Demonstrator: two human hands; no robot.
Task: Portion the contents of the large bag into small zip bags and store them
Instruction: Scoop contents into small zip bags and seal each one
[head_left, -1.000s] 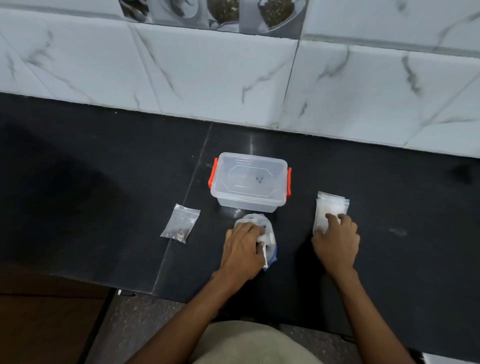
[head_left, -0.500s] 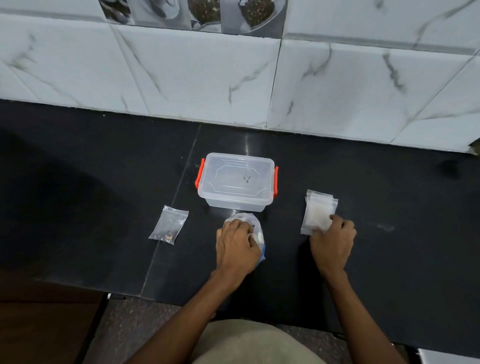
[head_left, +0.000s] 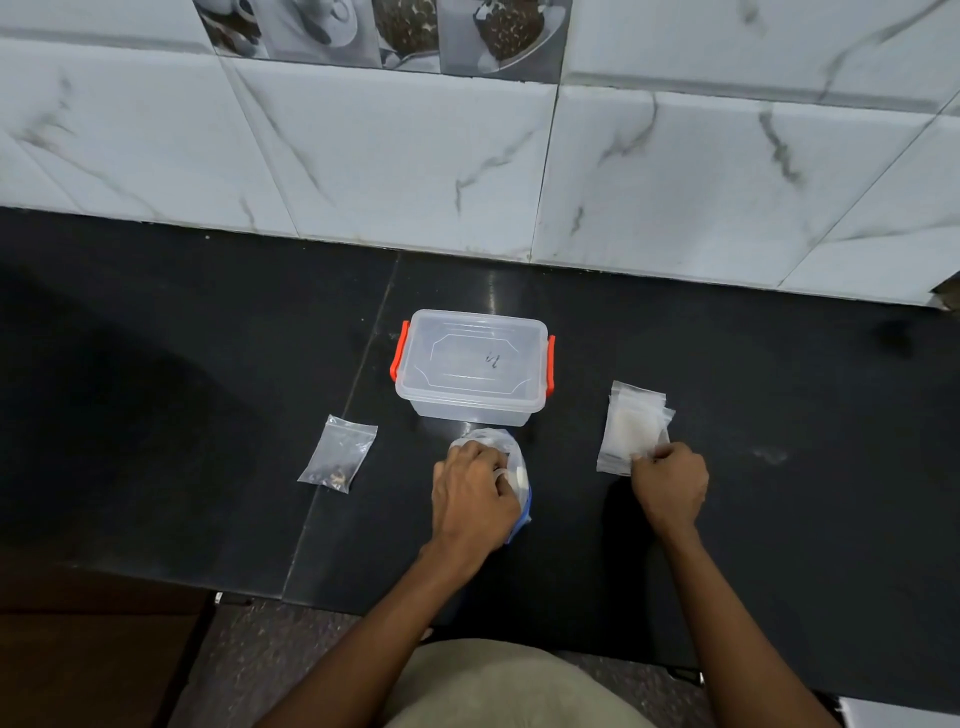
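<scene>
The large bag (head_left: 511, 467) sits near the desk's (head_left: 208, 395) front edge, mostly hidden under the left hand (head_left: 475, 491), whose fingers curl around its top, contents unseen. Toward the right, the right hand (head_left: 670, 480) pinches the near corner of a stack of empty zip bags (head_left: 631, 426). A lidded clear box (head_left: 472, 366) stands just behind the large bag; a filled small bag (head_left: 337, 453) lies left.

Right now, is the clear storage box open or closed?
Closed. The lid sits flat on the clear box, and the orange latches are folded down at both ends.
</scene>
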